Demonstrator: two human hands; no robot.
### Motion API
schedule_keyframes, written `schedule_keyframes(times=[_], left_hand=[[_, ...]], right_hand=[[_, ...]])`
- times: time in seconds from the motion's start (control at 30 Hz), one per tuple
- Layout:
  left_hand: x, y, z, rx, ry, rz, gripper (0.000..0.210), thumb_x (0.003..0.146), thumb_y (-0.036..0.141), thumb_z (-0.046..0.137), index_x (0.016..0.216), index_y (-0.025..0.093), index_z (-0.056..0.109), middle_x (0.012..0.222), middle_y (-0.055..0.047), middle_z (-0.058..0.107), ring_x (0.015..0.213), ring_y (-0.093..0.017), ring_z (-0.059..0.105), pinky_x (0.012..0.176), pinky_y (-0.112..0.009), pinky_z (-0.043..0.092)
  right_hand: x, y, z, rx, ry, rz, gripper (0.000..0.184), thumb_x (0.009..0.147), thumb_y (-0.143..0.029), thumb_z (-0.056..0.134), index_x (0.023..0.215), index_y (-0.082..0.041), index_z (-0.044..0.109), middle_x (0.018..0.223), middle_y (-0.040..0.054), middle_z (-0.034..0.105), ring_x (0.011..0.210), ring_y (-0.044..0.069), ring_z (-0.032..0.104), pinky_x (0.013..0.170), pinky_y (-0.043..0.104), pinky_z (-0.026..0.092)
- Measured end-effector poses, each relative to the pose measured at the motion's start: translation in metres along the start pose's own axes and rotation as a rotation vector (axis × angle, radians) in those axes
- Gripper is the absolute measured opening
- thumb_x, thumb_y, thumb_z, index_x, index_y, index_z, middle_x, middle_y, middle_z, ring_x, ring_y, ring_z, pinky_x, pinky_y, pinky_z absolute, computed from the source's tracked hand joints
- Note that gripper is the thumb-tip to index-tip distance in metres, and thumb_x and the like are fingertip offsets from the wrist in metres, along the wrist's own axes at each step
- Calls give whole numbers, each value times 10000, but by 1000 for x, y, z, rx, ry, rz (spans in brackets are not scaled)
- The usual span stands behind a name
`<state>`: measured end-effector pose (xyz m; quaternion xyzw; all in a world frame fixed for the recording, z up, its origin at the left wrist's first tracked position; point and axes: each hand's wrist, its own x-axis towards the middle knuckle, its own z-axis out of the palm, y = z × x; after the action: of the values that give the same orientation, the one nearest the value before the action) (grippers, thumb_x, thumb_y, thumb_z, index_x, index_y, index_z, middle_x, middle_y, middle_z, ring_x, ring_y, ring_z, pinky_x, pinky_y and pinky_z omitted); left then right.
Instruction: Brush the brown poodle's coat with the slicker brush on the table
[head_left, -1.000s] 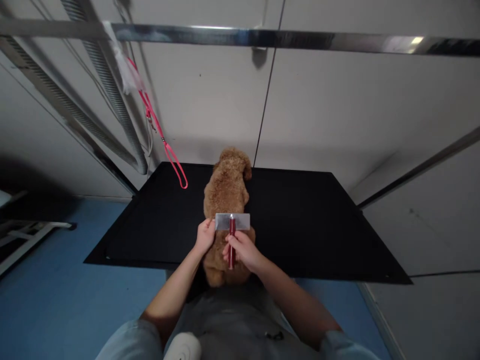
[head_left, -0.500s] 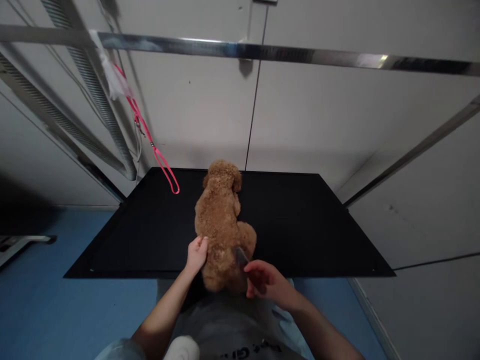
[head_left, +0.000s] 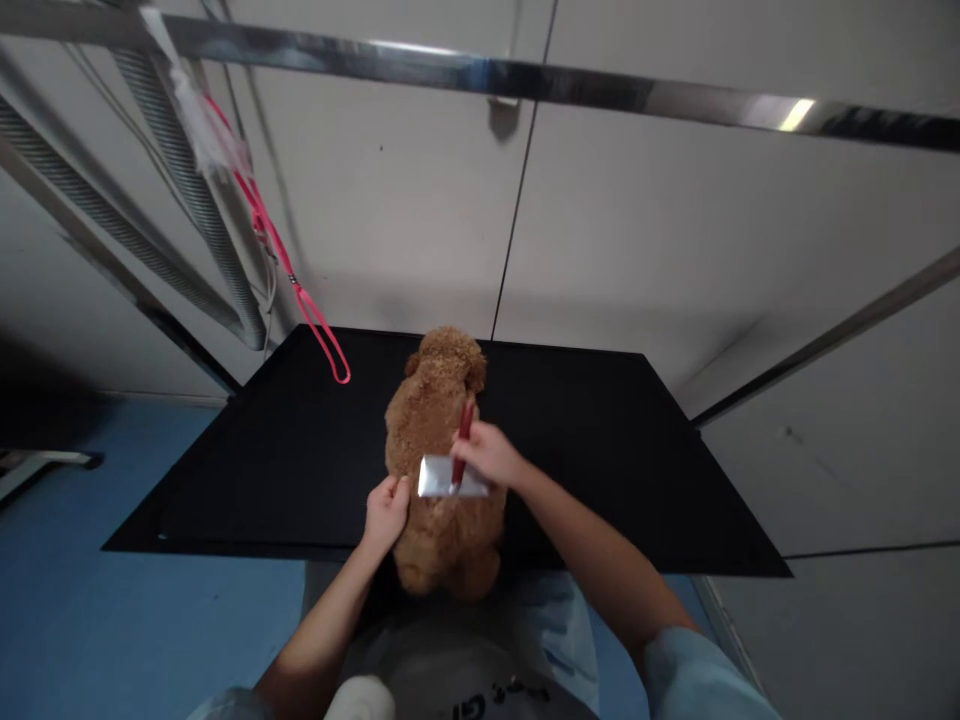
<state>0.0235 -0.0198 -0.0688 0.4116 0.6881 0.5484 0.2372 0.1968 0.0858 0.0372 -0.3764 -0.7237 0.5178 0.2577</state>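
A curly-haired brown dog (head_left: 424, 420) lies on a black table (head_left: 600, 460), its head toward the wall and its rear toward me. My left hand (head_left: 388, 512) is closed at the dog's left flank, its fingers pinching the coat there. Held in my right hand (head_left: 489, 452) is a slicker brush (head_left: 442, 477) with a red handle and a wide metallic head. The handle points up and away from me. The brush head lies across the dog's lower back; its pins are hidden underneath.
A metal bar (head_left: 420, 65) crosses above the table. From it a pink loop leash (head_left: 281, 255) hangs at the left, over the table. Grey ribbed hoses (head_left: 202, 215) run down beside it. A pale panelled wall (head_left: 390, 230) stands behind; the floor (head_left: 150, 480) is blue.
My right hand has moved up from the dog's rear right side to its lower back, carrying the brush. My left hand stays at the flank. The view has shifted slightly.
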Motion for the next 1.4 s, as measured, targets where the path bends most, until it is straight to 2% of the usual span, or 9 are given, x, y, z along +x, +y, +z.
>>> schedule_keyframes(times=[0.1,0.23,0.4,0.53,0.7,0.83,1.0,1.13,1.4], left_hand=[[0,-2,-1,19,-3,20,363,758,414,487,513,209,315,488,65,302,486,-85,303,471,-212,261],[5,-2,0,34,-22,30,360,780,399,487,512,203,344,481,63,328,479,-89,331,466,-210,282],[18,9,-1,83,56,143,290,849,403,465,686,177,547,657,11,534,642,-135,517,611,-240,438],[33,17,-1,32,-13,404,450,938,436,290,971,181,658,1135,-97,605,1107,-216,534,991,-406,397],[51,18,13,221,-134,516,365,867,441,508,1125,225,650,1388,-100,469,1314,-276,373,1095,-517,268],[65,21,22,243,-136,499,312,848,407,548,1073,234,678,1357,-93,501,1284,-265,420,1077,-500,318],[75,24,25,216,-104,475,283,831,396,569,1007,223,706,1297,-95,551,1225,-255,485,1052,-467,362],[76,22,27,192,-88,458,277,817,400,589,978,213,715,1262,-94,578,1190,-250,516,1037,-453,384],[72,18,24,128,-67,436,288,838,383,562,982,179,705,1253,-109,585,1178,-236,534,1028,-430,405]], right_hand=[[4,-4,-7,-43,275,-48,110,794,-212,527,891,-182,568,791,3,634,688,132,583,658,252,458],[0,-3,4,-136,-295,-119,73,717,-220,631,763,-180,591,678,-19,620,607,122,559,575,221,419],[8,-7,-7,-69,251,-77,127,821,-244,513,913,-180,571,791,11,631,690,137,577,648,250,446],[-7,-4,-6,-153,-242,-128,83,743,-238,624,808,-194,599,706,-18,629,640,132,573,605,231,430],[-20,0,-10,-103,150,-120,139,848,-251,481,941,-184,560,858,20,642,734,137,598,675,254,455],[-28,-3,-12,-262,-263,-240,82,750,-245,617,785,-191,565,707,-13,623,633,134,567,609,240,430],[-26,-7,-21,-213,185,-183,112,850,-238,486,910,-188,566,838,28,649,747,155,609,688,270,460],[-33,-5,-12,-279,-172,-223,91,768,-239,622,835,-191,584,761,8,652,689,153,599,650,262,456],[-36,-7,2,-351,-200,-290,122,767,-278,623,835,-188,578,815,27,646,744,165,597,685,272,447]])
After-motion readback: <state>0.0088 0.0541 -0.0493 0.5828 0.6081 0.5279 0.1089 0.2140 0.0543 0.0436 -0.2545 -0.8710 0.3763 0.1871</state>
